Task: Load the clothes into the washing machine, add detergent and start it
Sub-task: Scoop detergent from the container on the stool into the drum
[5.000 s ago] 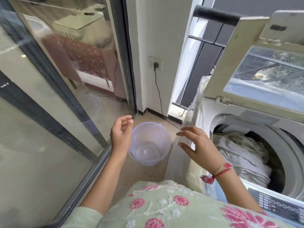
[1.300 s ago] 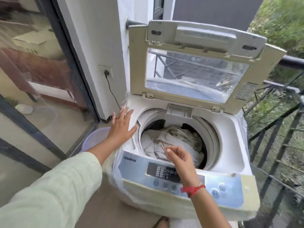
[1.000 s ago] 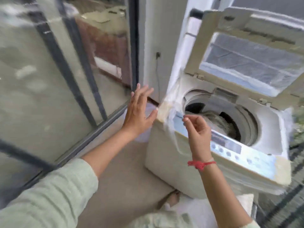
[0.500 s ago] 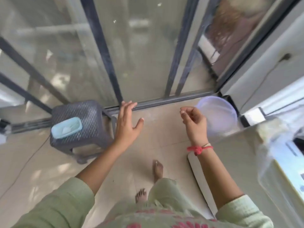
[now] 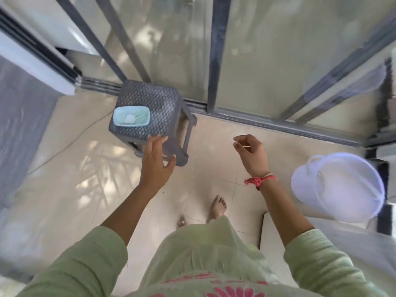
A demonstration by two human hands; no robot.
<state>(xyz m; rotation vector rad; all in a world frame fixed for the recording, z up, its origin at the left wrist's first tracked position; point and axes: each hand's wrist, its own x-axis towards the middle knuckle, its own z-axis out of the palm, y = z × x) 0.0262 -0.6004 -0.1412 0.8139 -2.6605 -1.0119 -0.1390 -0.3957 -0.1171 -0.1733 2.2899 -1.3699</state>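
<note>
A pale blue detergent tub with a white scoop in it stands on a grey woven-pattern plastic stool. My left hand hovers over the stool's near corner, below and right of the tub, fingers spread and holding nothing. My right hand hangs over the floor further right, fingers loosely curled and nothing in them. Only a white corner of the washing machine shows at the lower right; its drum and the clothes are out of view.
An empty translucent bucket stands on the floor at the right. Glass sliding doors with grey frames run behind the stool. A thin cable lies across the tiled floor on the left. My bare feet are below.
The view has swung from the washing machine round to the floor and stool. My left hand has moved nearer the stool. The bucket now sits further right.
</note>
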